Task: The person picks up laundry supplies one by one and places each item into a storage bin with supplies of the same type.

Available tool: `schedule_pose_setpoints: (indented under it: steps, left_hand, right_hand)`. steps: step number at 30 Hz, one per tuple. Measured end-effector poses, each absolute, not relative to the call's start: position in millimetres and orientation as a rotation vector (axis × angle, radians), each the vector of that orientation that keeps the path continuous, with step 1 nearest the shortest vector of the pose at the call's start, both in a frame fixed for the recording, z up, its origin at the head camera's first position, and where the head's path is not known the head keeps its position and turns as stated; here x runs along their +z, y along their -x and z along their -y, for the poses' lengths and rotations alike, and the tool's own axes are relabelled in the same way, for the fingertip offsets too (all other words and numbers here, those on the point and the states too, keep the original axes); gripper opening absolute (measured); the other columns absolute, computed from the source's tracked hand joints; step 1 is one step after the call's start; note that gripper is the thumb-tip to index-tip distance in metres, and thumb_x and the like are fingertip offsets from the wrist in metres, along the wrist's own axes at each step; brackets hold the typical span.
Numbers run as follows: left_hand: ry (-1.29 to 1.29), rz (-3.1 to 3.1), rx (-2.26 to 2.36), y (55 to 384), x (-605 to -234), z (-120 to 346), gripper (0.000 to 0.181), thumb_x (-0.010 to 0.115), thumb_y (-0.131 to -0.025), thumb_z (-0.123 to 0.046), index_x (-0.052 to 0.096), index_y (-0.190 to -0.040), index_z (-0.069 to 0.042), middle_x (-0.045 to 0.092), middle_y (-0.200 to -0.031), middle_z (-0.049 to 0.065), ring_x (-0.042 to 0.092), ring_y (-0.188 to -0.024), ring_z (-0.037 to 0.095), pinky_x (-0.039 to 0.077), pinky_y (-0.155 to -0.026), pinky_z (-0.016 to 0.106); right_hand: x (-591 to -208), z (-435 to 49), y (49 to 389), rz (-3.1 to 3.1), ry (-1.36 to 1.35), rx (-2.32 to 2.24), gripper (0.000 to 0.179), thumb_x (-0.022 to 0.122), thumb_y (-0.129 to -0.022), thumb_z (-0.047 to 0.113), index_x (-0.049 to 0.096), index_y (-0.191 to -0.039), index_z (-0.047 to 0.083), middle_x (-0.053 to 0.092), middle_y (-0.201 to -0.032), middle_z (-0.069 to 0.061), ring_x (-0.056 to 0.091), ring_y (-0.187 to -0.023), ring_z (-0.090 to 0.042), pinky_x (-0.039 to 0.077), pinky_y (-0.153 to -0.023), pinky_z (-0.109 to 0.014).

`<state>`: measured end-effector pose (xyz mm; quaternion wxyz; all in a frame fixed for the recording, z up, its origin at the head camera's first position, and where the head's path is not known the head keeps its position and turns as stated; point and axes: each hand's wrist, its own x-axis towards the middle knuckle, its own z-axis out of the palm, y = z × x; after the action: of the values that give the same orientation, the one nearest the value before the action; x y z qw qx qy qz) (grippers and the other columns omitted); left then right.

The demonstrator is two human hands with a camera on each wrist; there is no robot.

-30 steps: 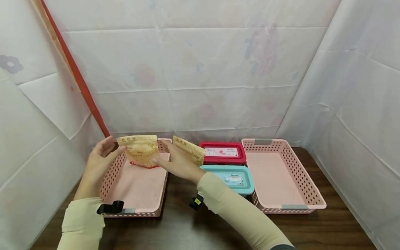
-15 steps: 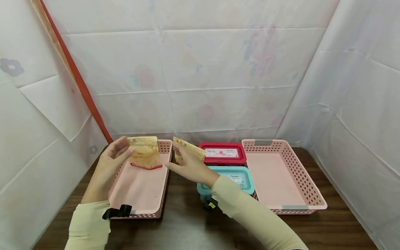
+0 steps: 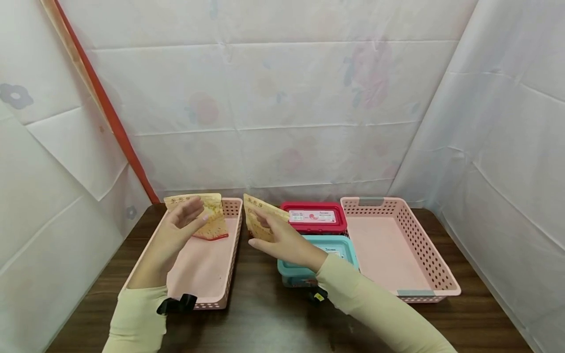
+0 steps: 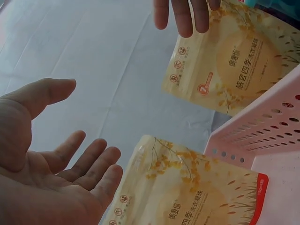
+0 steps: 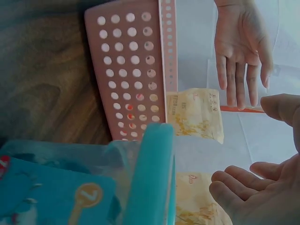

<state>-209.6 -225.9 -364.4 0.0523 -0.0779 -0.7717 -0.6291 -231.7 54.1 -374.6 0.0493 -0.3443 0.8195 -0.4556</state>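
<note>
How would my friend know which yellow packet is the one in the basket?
On the dark brown wooden table, find the left pink plastic basket with holes. At its far end is a rectangular cream-yellow pouch with a red bottom edge. It's inside, while the matching cream-yellow pouch is outside, to the right.

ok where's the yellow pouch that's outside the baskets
In the head view, the yellow pouch is just left of centre, between the left pink basket and red-lidded box, partly behind the right hand.

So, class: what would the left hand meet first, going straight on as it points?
Probably the yellow pouch in the left basket, lined up beyond the left hand, though depth is unclear.
</note>
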Motion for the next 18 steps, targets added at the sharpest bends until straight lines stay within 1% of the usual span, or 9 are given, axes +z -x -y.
schedule_pose_setpoints:
  steps: [4, 6, 11, 15, 18]
  left_hand:
    - [0.236, 2.376, -1.906, 209.0, -364.4, 221.1, 0.07, 0.066, -0.099, -0.023, 0.031, -0.155, -0.001, 0.037, -0.155, 0.019, 0.034, -0.142, 0.033, 0.041, -0.092, 0.01]
    - [0.242, 2.387, -1.905, 208.7, -363.8, 219.5, 0.07, 0.067, -0.099, -0.025, 0.032, -0.155, -0.002, 0.038, -0.155, 0.018, 0.035, -0.142, 0.033, 0.041, -0.093, 0.011]
    - [0.255, 2.399, -1.906, 210.4, -364.4, 218.4, 0.07, 0.067, -0.099, -0.028, 0.033, -0.155, -0.003, 0.039, -0.154, 0.018, 0.037, -0.142, 0.032, 0.042, -0.095, 0.013]
    - [0.288, 2.382, -1.925, 213.4, -366.2, 216.3, 0.068, 0.066, -0.1, -0.023, 0.033, -0.154, 0.0, 0.039, -0.153, 0.021, 0.037, -0.142, 0.035, 0.043, -0.095, 0.012]
    - [0.309, 2.372, -1.949, 214.7, -366.5, 213.8, 0.066, 0.065, -0.1, -0.02, 0.033, -0.154, 0.001, 0.038, -0.153, 0.022, 0.037, -0.141, 0.036, 0.043, -0.094, 0.012]
  right_hand:
    - [-376.0, -62.3, 227.1, -2.465, 0.986, -1.397, 0.077, 0.068, -0.096, 0.039, 0.024, -0.159, 0.033, 0.035, -0.158, -0.006, 0.038, -0.141, -0.021, 0.04, -0.109, -0.048]
    - [-376.7, -67.5, 225.8, -2.483, 0.928, -1.367, 0.076, 0.067, -0.097, 0.042, 0.026, -0.159, 0.028, 0.037, -0.157, -0.005, 0.039, -0.141, -0.02, 0.04, -0.11, -0.048]
    - [-380.3, -79.2, 228.6, -2.521, 0.831, -1.326, 0.076, 0.068, -0.096, 0.041, 0.031, -0.157, 0.014, 0.04, -0.155, -0.001, 0.042, -0.139, -0.017, 0.042, -0.109, -0.046]
    - [-381.6, -87.2, 228.9, -2.52, 0.804, -1.334, 0.077, 0.069, -0.095, 0.042, 0.032, -0.156, 0.014, 0.041, -0.155, -0.001, 0.044, -0.137, -0.017, 0.044, -0.107, -0.047]
    - [-381.3, -92.0, 227.3, -2.531, 0.79, -1.316, 0.076, 0.069, -0.095, 0.042, 0.033, -0.156, 0.014, 0.041, -0.155, 0.0, 0.045, -0.137, -0.017, 0.045, -0.106, -0.046]
